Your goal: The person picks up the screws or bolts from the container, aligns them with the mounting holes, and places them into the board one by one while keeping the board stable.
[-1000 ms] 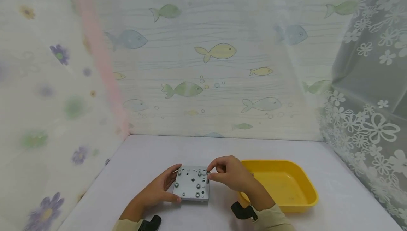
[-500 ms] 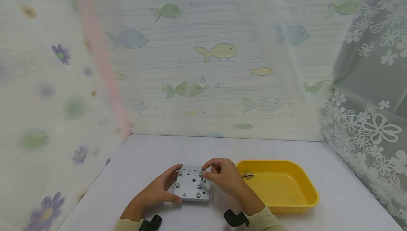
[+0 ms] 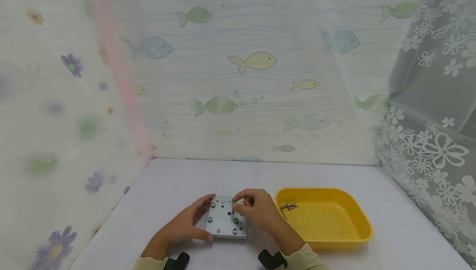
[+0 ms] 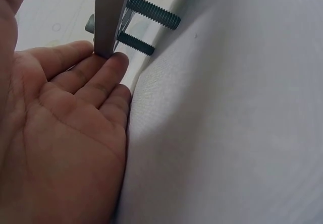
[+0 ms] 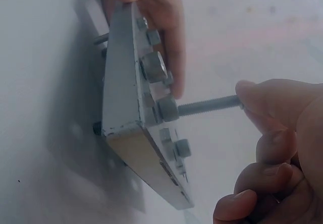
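Observation:
A square silver metal plate (image 3: 223, 223) sits at the middle front of the table, several hex socket screws standing in its holes. Threaded ends of screws (image 4: 154, 12) stick out beneath it in the left wrist view. My left hand (image 3: 187, 222) grips the plate's left side, thumb at the near corner and fingers at the far one. Over the plate's right half, my right hand (image 3: 256, 212) pinches a long screw (image 5: 209, 106) between thumb and forefinger. Its threaded end points toward the plate, close to a seated screw head (image 5: 168, 108); whether they touch I cannot tell. The fingertips hide its head.
A yellow plastic tray (image 3: 327, 245) stands right of the plate, close to my right forearm. A few loose screws (image 3: 289, 207) lie at its left end. White cloth covers the table (image 3: 208, 175), and patterned curtains (image 3: 260, 22) enclose the back and sides.
My right hand has moved left with the screw, from the plate's right edge to over its right half. The tray's loose screws have come into view. My left hand keeps its grip.

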Motion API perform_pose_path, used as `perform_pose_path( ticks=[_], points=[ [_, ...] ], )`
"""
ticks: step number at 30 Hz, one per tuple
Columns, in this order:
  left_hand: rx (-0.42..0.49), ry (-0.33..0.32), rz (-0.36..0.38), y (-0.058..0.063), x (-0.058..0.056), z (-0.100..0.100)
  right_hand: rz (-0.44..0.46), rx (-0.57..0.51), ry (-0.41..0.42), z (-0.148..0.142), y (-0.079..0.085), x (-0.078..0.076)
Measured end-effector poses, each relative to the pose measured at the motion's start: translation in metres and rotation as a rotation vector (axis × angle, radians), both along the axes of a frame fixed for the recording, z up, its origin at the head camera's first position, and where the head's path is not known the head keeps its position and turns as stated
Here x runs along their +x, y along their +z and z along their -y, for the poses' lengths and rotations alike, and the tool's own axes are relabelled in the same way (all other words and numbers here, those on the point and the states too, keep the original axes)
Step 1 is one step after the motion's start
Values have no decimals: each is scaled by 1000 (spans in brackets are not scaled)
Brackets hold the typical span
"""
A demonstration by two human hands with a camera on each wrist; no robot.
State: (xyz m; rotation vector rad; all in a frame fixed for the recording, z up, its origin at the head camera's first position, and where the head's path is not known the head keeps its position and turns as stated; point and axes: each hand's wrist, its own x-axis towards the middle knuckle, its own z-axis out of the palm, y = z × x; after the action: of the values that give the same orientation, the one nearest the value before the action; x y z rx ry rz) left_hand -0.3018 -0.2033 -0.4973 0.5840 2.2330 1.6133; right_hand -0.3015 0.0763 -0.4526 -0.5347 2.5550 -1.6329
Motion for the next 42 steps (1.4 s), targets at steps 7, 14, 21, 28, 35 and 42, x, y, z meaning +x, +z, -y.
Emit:
perform_pose_path(
  ticks=[7,14,21,28,35,42],
  points=[
    [-14,-12,-15,1,2,0,15,-13,2,3,-2,1],
    [-31,-1,-15,-2,0,-1,6,-3,-4,5,-7,0],
    [-31,-1,-22,-2,0,0,13,9,-10,7,-8,1],
    [-12,-11,-15,-1,1,-1,23,17,1,9,-11,2],
    [-6,-17,-17,-3,0,0,12,33,5,10,-13,3],
    [-8,-19,-21,-2,0,0,13,49,0,12,-17,1]
  ],
)
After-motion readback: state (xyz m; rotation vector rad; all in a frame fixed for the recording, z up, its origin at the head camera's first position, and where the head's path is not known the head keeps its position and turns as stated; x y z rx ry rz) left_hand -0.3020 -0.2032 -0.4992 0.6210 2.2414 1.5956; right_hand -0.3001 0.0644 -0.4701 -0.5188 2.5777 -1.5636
